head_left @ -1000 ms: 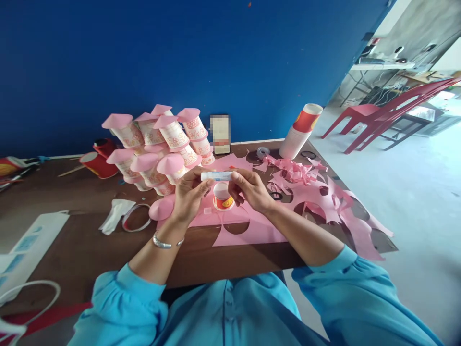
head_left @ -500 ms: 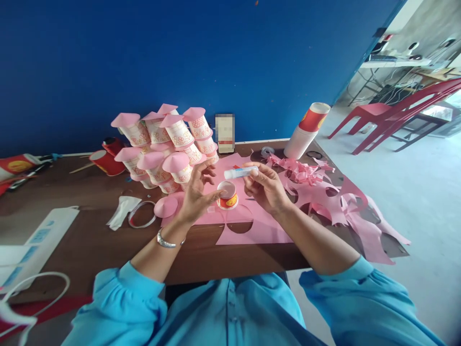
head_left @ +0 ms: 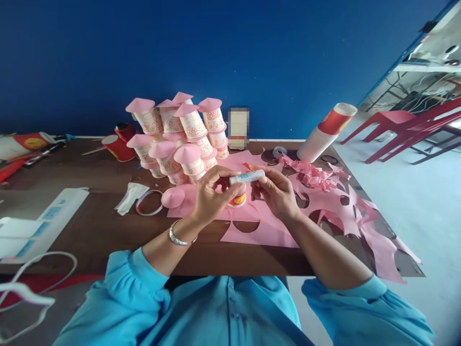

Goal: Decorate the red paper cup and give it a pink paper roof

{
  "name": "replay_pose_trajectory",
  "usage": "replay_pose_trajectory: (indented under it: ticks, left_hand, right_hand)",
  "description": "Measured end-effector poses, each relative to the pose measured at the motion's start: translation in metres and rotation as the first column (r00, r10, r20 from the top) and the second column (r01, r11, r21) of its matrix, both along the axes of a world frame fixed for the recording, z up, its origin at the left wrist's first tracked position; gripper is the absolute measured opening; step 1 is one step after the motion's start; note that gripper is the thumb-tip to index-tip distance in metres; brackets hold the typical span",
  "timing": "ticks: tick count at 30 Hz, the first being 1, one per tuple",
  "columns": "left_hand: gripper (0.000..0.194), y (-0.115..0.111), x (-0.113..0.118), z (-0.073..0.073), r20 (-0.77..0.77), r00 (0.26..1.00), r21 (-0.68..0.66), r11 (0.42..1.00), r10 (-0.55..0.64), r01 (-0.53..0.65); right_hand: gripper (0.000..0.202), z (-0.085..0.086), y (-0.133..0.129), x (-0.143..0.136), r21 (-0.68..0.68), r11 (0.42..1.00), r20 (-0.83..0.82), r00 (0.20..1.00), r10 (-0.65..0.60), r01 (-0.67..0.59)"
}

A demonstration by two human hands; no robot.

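A white glue stick with blue print (head_left: 247,177) lies level between both hands. My left hand (head_left: 212,194) pinches its left end, and my right hand (head_left: 279,192) holds its right end. Just below and behind the stick, a short red-and-white paper cup (head_left: 237,199) stands on pink paper (head_left: 273,230) and is partly hidden by the stick and fingers. A pink paper cone (head_left: 173,197) rests left of my left hand. Beyond it are stacked patterned cups (head_left: 194,126) topped with pink cones.
A tall stack of cups (head_left: 326,132) stands at the back right, near pink scraps (head_left: 313,174). A tape roll (head_left: 149,203), white crumpled material (head_left: 131,198) and a white printed sheet (head_left: 50,221) lie left. A phone-like object (head_left: 238,127) leans against the blue wall.
My left hand has moved to the glue stick and now grips its left end. The whole view has shifted, so the table things appear displaced.
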State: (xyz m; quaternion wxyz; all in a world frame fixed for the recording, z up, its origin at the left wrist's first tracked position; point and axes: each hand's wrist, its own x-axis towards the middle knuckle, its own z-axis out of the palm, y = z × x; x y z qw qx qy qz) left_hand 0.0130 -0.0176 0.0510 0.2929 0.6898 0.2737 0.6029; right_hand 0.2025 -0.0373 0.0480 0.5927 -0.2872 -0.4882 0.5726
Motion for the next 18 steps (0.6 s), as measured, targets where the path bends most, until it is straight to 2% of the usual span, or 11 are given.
replay_pose_trajectory:
  ticks: [4, 7, 12, 18]
  left_hand:
    - [0.013, -0.003, -0.004, 0.006, -0.096, 0.99, 0.2, 0.977, 0.099, -0.078]
    - [0.011, -0.006, -0.006, 0.01, -0.154, 0.978, 0.283, 0.955, 0.14, -0.092]
    - [0.013, -0.005, -0.009, 0.009, -0.179, 0.976, 0.308, 0.949, 0.125, -0.065]
    - [0.012, -0.004, -0.009, 0.009, -0.162, 0.979, 0.28, 0.957, 0.123, -0.074]
  right_hand:
    - [0.041, -0.006, -0.001, 0.002, 0.048, 0.999, 0.172, 0.985, -0.009, 0.0]
    - [0.05, -0.013, 0.0, 0.005, 0.036, 0.999, 0.237, 0.971, 0.015, -0.024]
    - [0.057, -0.018, 0.002, 0.005, -0.001, 0.998, 0.248, 0.967, 0.065, -0.067]
    - [0.047, -0.017, 0.003, 0.003, 0.042, 0.997, 0.167, 0.984, 0.063, -0.071]
